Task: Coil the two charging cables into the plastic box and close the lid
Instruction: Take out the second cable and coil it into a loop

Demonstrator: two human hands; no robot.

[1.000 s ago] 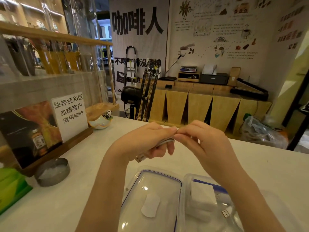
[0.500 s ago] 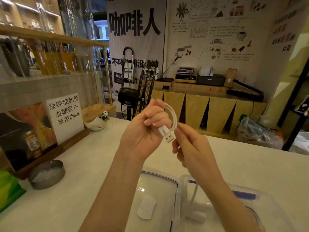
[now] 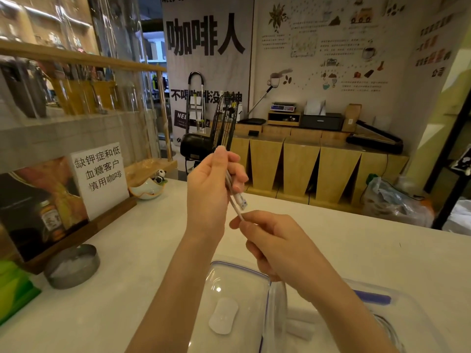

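Note:
My left hand (image 3: pixel 212 189) is raised above the counter and grips a folded white charging cable (image 3: pixel 232 193); its USB plug (image 3: pixel 241 200) hangs out below the fingers. Just under it, my right hand (image 3: pixel 274 244) pinches the same cable's lower strand between thumb and forefinger. Below both hands lies the clear plastic box (image 3: pixel 397 317) with a blue clip; my right forearm hides much of it. A second cable seems to lie inside at its right edge, faintly seen. The clear lid (image 3: pixel 237 281) with a blue seal rests flat to the left of the box.
A round metal tin (image 3: pixel 72 267) stands at the left of the white counter (image 3: pixel 132 289), with a green pack (image 3: pixel 14 291) beside it. A wooden sign stand (image 3: pixel 99 179) and a small panda dish (image 3: pixel 149 188) sit further back on the left.
My left hand rose and turned upright with the cable folded in it. My right hand dropped below it and slid down the strand. The camera tilted slightly.

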